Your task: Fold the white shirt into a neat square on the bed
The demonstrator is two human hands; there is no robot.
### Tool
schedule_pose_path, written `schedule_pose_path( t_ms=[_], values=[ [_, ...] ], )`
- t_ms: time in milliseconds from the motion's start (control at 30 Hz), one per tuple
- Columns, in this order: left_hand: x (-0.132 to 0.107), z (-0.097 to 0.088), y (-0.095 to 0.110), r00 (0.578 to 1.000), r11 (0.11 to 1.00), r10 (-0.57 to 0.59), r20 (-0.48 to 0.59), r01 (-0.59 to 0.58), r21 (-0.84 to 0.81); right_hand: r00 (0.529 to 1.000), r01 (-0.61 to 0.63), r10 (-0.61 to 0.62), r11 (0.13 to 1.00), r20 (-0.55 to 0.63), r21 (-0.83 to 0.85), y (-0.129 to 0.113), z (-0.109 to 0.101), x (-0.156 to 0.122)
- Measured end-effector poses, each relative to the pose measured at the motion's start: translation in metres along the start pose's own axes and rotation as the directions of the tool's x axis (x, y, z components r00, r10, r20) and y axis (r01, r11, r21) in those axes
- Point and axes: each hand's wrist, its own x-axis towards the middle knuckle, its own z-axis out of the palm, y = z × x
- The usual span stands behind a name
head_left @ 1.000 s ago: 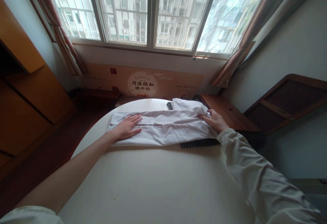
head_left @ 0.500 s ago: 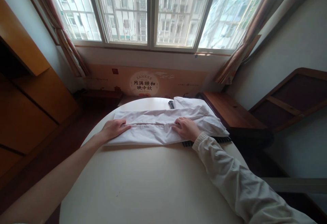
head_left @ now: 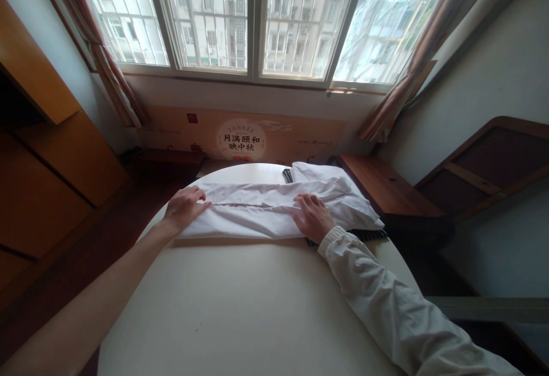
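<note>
A folded white shirt (head_left: 244, 224) lies across the far part of the round table, long and narrow at the left and bulkier at the right. My left hand (head_left: 184, 207) grips its left end, thumb along the fold line and fingers bent over the cloth. My right hand (head_left: 312, 216) holds the shirt nearer its right part, with bent fingers on top and the thumb at the fold. Creases run between the two hands. Dark striped cloth (head_left: 368, 234) sticks out from under the shirt at the right, and a small dark striped piece (head_left: 287, 175) shows behind it.
The pale round tabletop (head_left: 253, 307) spreads out in front of me. A wooden desk or cabinet (head_left: 386, 184) stands close to its right side. Orange-brown cupboards (head_left: 55, 175) are on the left. Ahead are a printed panel (head_left: 283, 135) and a barred window (head_left: 295, 21).
My left hand has shifted a little left and away from me. My right hand has moved slightly, and the shirt's near edge has drawn a little farther from me.
</note>
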Motion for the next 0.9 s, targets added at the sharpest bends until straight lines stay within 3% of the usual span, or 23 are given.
schedule_pose_path(
  t_ms=[100,200,300,400,567,667,733,800,900],
  values=[
    [-0.004,0.010,0.027,0.984,0.989,0.150,-0.101,-0.150,0.012,0.979,0.198,-0.199,0.980,0.032,0.021,-0.020,0.004,-0.002],
    [-0.013,0.028,0.051,0.922,0.929,0.369,0.119,-0.369,-0.021,0.955,0.250,-0.249,0.968,0.159,0.013,-0.033,0.015,-0.003],
    [-0.021,0.040,0.055,0.876,0.925,0.373,0.305,-0.378,-0.046,0.960,0.108,-0.098,0.994,0.261,-0.022,-0.031,0.025,-0.005],
    [-0.024,0.038,0.041,0.874,0.948,0.304,0.379,-0.316,-0.031,0.942,0.013,0.001,0.999,0.335,-0.038,-0.020,0.027,-0.010],
    [-0.034,0.020,0.000,0.898,0.985,0.145,0.416,-0.171,0.025,0.929,-0.028,0.048,0.998,0.366,-0.062,-0.007,0.021,-0.019],
    [-0.043,0.014,-0.022,0.953,0.991,0.021,0.303,-0.060,0.118,0.938,-0.019,0.042,0.997,0.343,-0.070,-0.010,0.015,-0.017],
    [-0.047,0.010,-0.028,0.975,0.970,-0.152,0.159,0.117,0.213,0.954,0.006,0.015,0.998,0.300,-0.067,-0.018,0.013,-0.010],
    [-0.046,0.004,-0.025,0.939,0.908,-0.340,0.049,0.314,0.278,0.966,0.031,-0.016,0.998,0.260,-0.055,-0.029,0.014,-0.001],
    [-0.035,-0.007,-0.011,0.865,0.846,-0.497,0.069,0.465,0.262,0.957,0.033,-0.023,0.999,0.289,-0.028,-0.043,0.022,0.010]
  ],
)
